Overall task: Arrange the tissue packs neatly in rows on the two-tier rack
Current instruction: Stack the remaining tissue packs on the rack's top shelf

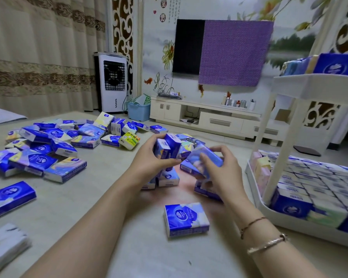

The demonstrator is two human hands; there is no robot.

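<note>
Gripping tissue packs (167, 148) in both hands (155, 157), pale floor (109, 197), curtain (38, 57), covered television (189, 46)

pale floor (113, 207), beige curtains (38, 57), cream tv cabinet (205, 117), wall tv (189, 46) half under purple cloth (235, 53), perhaps an air cooler (113, 83)

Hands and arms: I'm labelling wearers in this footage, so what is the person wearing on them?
Both forearms are bare, no sleeves showing. The right wrist carries a thin reddish-brown cord bracelet and a rose-gold metal bangle. The left hand and right hand wear no gloves.
</note>
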